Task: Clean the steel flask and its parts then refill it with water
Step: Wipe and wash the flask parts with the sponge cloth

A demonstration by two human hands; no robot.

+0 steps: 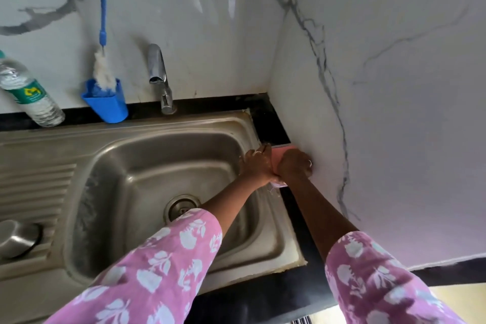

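1. Both hands at the right rim of the sink (pixel 147 137), meeting over a pink soap dish (pixel 279 153) on the black ledge against the wall.
2. Left hand (pixel 256 163): fingers bent toward the dish; grasp not discernible.
3. Right hand (pixel 294 163): fingers curled down over the dish; held object, if any, not discernible.
4. Steel flask part (pixel 18 238) resting on the drainboard left of the sink basin, untouched; remainder of the flask out of view.
5. Bottle brush (pixel 103 34) upright in a blue holder (pixel 105 102) behind the sink; water bottle (pixel 29 92) left of that holder.
6. Tap (pixel 159 73) behind the sink, no water running.
7. Progress estimate: early stage, soap pickup likely; scrubbing, rinsing and refilling apparently outstanding.
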